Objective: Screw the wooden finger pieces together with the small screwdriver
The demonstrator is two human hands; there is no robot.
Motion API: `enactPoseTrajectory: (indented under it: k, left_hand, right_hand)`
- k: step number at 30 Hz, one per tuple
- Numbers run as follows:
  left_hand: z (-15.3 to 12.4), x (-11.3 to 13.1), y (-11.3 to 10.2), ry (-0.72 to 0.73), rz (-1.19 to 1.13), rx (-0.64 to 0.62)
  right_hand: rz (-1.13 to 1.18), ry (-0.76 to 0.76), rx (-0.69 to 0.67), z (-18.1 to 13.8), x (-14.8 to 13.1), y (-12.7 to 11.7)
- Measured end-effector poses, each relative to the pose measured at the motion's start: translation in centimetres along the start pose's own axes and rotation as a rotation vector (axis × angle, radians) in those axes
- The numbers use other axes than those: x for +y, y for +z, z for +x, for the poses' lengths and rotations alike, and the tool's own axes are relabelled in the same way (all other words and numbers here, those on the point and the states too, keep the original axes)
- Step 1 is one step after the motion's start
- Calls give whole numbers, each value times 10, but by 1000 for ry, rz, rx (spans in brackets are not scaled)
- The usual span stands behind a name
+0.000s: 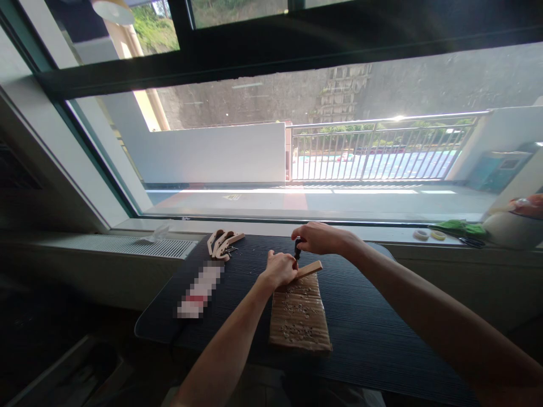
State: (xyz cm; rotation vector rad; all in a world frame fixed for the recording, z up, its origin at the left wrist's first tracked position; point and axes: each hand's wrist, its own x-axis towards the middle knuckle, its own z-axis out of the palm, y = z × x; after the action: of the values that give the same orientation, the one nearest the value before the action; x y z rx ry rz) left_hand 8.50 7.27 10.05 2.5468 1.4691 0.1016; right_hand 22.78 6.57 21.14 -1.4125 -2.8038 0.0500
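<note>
My right hand (318, 237) is closed around an upright black-handled tool that looks like a screwdriver (297, 249). Its lower end meets the fingers of my left hand, so its tip is hidden. With closed fingers, my left hand (280, 269) grips a pale wooden strip (311, 269) near its left end. The strip lies slantwise across the far end of a brown corrugated cardboard piece (300, 316), whose surface is dotted with small holes and torn spots. Curved wooden pieces (221, 244) lie at the far left of the table, with thin metal bits beside them.
A dark table (360, 316) stands against the window sill (263, 227). Left of the cardboard lies a blurred-out strip-shaped item (201, 291). Tape rolls (428, 234), scissors (472, 242), a green cloth (460, 228) and a pale rounded container (513, 229) sit on the sill at right.
</note>
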Motion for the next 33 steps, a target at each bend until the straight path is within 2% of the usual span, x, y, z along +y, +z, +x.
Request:
enactPoseTrajectory:
  k: [5, 14, 22, 33]
  left_hand:
    - [1, -1, 1, 7, 0, 3]
    - [0, -3, -5, 37, -8, -49]
    - [-1, -2, -4, 40, 15, -52]
    - [-6, -10, -5, 48, 41, -9]
  right_hand:
    - [25, -58, -23, 1, 2, -2]
    - [-28, -65, 37, 2, -1, 4]
    - [12, -59, -80, 3, -8, -9]
    - [99, -38, -131, 7, 10, -6]
